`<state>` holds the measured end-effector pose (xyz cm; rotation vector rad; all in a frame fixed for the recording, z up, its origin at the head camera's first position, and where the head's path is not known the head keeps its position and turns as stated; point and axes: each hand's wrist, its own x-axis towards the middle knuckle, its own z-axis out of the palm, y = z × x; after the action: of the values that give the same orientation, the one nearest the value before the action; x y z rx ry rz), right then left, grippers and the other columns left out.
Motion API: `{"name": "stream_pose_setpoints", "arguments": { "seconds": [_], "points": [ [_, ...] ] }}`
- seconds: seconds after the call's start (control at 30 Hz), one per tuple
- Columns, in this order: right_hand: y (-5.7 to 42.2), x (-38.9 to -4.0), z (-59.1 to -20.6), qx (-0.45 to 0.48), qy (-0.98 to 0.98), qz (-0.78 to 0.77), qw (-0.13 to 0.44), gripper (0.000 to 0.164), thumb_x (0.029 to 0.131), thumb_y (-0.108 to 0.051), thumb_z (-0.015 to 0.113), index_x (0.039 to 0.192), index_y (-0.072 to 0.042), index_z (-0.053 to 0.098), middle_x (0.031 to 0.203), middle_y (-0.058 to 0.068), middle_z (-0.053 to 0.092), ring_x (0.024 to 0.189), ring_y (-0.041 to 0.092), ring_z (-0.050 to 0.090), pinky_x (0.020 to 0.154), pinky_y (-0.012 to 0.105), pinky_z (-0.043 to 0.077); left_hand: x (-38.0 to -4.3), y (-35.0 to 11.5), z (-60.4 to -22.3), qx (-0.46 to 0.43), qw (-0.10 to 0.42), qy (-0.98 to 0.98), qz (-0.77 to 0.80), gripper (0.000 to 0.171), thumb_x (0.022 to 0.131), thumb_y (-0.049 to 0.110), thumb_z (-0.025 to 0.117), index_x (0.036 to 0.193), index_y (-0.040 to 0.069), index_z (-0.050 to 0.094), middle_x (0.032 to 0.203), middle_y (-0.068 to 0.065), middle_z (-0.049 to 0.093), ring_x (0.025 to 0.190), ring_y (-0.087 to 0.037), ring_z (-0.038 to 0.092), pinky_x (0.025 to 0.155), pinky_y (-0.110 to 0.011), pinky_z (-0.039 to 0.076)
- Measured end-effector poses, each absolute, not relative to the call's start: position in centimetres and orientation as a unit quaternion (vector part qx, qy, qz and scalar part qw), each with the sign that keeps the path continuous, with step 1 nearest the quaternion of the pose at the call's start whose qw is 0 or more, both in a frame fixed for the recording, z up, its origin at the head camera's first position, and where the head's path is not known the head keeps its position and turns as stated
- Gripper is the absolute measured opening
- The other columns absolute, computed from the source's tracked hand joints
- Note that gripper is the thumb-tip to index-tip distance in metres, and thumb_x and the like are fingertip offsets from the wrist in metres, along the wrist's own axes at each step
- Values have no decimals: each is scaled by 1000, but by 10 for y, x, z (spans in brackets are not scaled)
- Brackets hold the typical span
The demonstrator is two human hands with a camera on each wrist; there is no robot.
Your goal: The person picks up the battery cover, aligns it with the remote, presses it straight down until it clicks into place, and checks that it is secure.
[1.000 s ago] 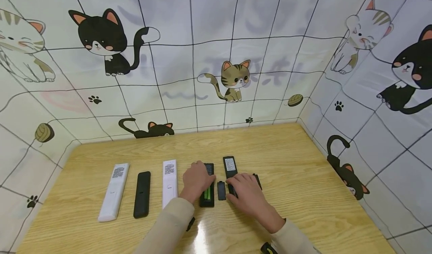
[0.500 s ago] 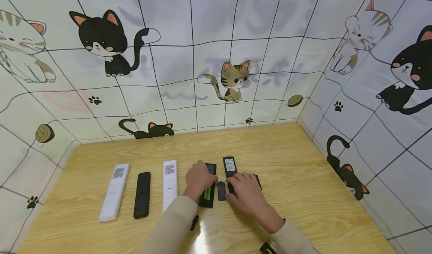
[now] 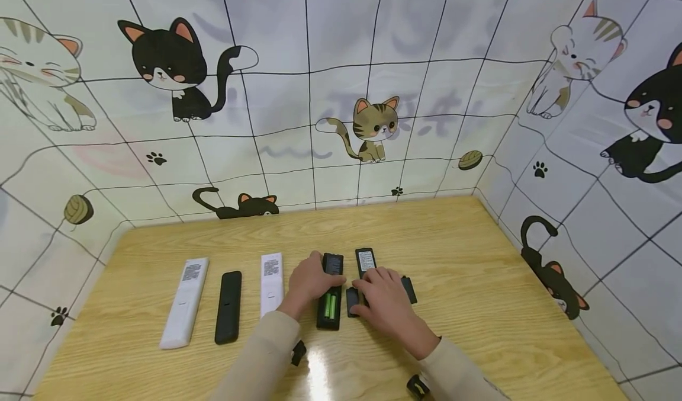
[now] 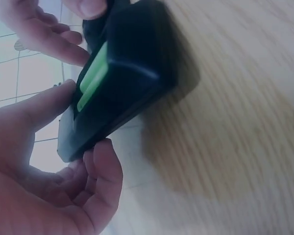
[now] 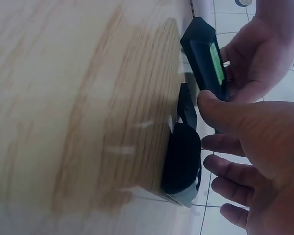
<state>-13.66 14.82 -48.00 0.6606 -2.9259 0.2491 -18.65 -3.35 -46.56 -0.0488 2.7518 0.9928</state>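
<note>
My left hand (image 3: 309, 282) grips a black remote control (image 3: 333, 263) with its thumb and curled fingers. The remote's battery compartment is uncovered, with two green batteries (image 3: 330, 306) lying in it. Right of it on the table is a small dark battery cover (image 3: 351, 300). My right hand (image 3: 391, 303) reaches over a second black remote control (image 3: 366, 259) with a white label, hiding its lower half. The right thumb is right at the cover's edge. In the right wrist view, the right fingers are spread and loosely bent beside the cover (image 5: 187, 105) and the second remote (image 5: 181, 156).
Another dark cover (image 3: 409, 289) lies right of my right hand. To the left are a white remote (image 3: 183, 303), a black remote (image 3: 228, 306) and another white remote (image 3: 272, 276), partly behind my left arm. Small dark devices sit beside both sleeves. A cat-print sheet borders the wooden table (image 3: 453, 241).
My right hand has shifted left, so its thumb now overlaps the small cover. The remote in my left hand has turned from slightly slanted to nearly straight.
</note>
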Motion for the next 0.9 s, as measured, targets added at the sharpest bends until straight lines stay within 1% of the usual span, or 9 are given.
{"name": "stream_pose_setpoints", "arguments": {
  "seconds": [0.1, 0.3, 0.43, 0.53, 0.63, 0.77, 0.9],
  "points": [
    [146, -138, -480, 218, -971, 68, 63, 50, 78, -49, 76, 116, -17, 70, 103, 1, 59, 105, 25, 52, 98, 47, 37, -185, -36, -463, 0, 104, 931, 350, 53, 78, 42, 80, 108, 7, 54, 90, -9, 65, 69, -20, 57, 59, -30, 41],
    [144, -138, -482, 217, -974, 37, 53, 53, 77, -50, 77, 118, -19, 69, 103, 0, 55, 104, 24, 50, 99, 46, 37, -184, -41, -460, 14, 100, 918, 382, 48, 79, 39, 79, 109, 10, 56, 101, -10, 69, 73, -17, 59, 62, -29, 44],
    [143, -139, -483, 221, -974, 12, 54, 54, 77, -53, 76, 121, -22, 68, 101, -1, 54, 103, 22, 49, 97, 44, 38, -183, -44, -457, 18, 94, 907, 410, 46, 81, 38, 79, 109, 11, 56, 99, -9, 70, 73, -16, 59, 63, -28, 45],
    [142, -140, -484, 224, -973, -5, 59, 55, 77, -54, 75, 122, -24, 67, 98, -2, 53, 100, 21, 49, 92, 42, 38, -183, -46, -456, 21, 87, 900, 426, 45, 81, 38, 79, 107, 11, 56, 96, -8, 69, 72, -16, 58, 61, -27, 44],
    [142, -141, -485, 225, -973, -10, 59, 55, 76, -54, 75, 122, -25, 67, 98, -2, 53, 96, 21, 47, 87, 40, 37, -182, -48, -458, 21, 86, 895, 438, 44, 81, 38, 78, 108, 10, 56, 97, -9, 68, 73, -17, 59, 61, -27, 44],
    [141, -142, -485, 213, -976, 17, 48, 53, 76, -53, 76, 118, -21, 69, 101, -1, 57, 98, 22, 48, 87, 40, 37, -181, -50, -460, 14, 87, 887, 453, 46, 82, 38, 78, 112, 10, 56, 101, -11, 67, 76, -18, 60, 62, -29, 46],
    [141, -143, -483, 189, -979, 68, 42, 52, 73, -49, 80, 112, -17, 69, 104, 1, 60, 99, 23, 49, 88, 42, 38, -182, -55, -460, 8, 89, 881, 465, 48, 83, 38, 77, 115, 10, 55, 105, -12, 65, 77, -19, 60, 63, -29, 48]
  ]
}}
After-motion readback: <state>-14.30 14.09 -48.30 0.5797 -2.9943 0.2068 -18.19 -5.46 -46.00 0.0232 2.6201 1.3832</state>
